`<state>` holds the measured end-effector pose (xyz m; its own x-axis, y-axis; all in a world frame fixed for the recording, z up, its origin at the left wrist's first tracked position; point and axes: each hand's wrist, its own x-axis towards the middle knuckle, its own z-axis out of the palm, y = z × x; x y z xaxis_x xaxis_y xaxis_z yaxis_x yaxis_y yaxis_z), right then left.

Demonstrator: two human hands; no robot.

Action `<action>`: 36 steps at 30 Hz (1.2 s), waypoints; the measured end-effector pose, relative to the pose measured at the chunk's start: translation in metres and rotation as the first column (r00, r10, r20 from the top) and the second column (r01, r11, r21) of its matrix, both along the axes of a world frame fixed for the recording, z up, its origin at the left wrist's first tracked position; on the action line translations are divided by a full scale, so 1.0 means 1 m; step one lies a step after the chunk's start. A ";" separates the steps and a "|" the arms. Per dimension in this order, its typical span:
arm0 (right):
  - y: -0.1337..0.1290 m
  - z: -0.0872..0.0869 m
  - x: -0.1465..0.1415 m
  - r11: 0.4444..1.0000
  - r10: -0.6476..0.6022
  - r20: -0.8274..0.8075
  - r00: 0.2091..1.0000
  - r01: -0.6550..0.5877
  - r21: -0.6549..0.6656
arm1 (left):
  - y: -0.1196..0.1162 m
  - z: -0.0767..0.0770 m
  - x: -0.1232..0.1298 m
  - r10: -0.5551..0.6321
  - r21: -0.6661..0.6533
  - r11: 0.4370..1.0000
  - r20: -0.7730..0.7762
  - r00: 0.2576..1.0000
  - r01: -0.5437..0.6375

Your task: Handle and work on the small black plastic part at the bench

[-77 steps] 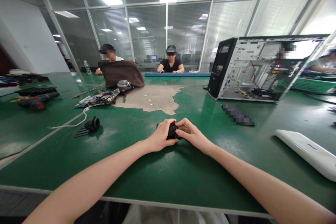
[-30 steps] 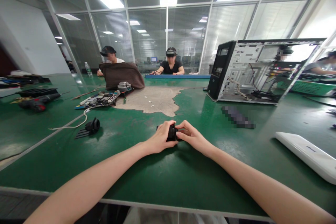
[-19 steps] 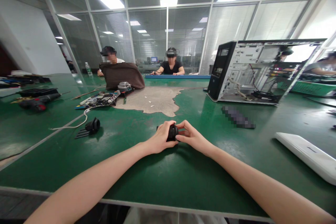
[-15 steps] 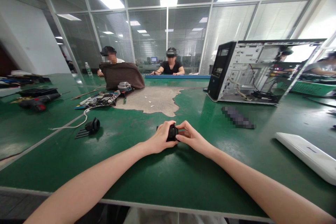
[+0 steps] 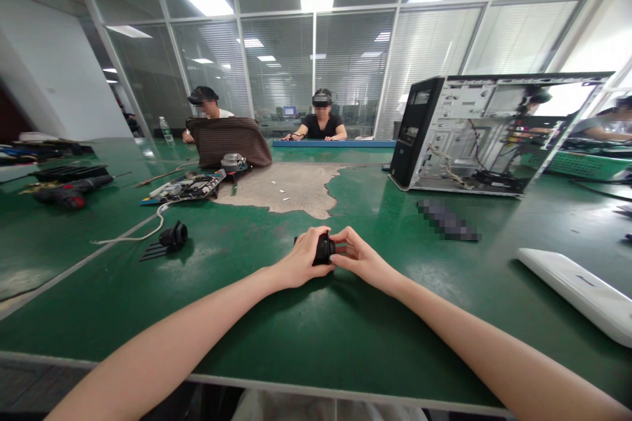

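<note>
A small black round part [image 5: 324,248] rests on the green table [image 5: 306,335] in front of me. My left hand [image 5: 299,260] is wrapped around its left side. My right hand [image 5: 359,256] pinches its right side with thumb and fingers. Most of the part is hidden between the two hands.
An open computer case [image 5: 488,131] lies on its side at the back right. A white panel [image 5: 577,286] sits at the right edge. At the left are a black plug with white cable [image 5: 172,235], a circuit board [image 5: 185,187] and a drill [image 5: 69,194]. Two people sit across the far table.
The view has tilted slightly since the earliest frame. Both hands stay on the black part with only small finger shifts.
</note>
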<state>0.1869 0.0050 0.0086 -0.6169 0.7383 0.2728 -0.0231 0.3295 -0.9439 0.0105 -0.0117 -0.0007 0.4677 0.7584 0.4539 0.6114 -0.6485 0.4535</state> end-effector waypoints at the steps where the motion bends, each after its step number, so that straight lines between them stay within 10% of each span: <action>1: 0.000 0.000 0.000 1.000 -0.015 0.003 1.000 0.015 -0.003 | 0.000 0.000 0.000 0.002 0.000 1.000 0.002 1.000 -0.002; 36: 0.003 -0.005 -0.004 0.996 -0.082 0.045 0.996 0.081 0.029 | 0.000 0.001 0.000 0.004 0.001 1.000 0.006 1.000 -0.004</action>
<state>0.1831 0.0079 0.0036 -0.5676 0.7792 0.2660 0.0484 0.3540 -0.9340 0.0105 -0.0114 0.0000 0.4622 0.7596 0.4575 0.6112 -0.6467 0.4562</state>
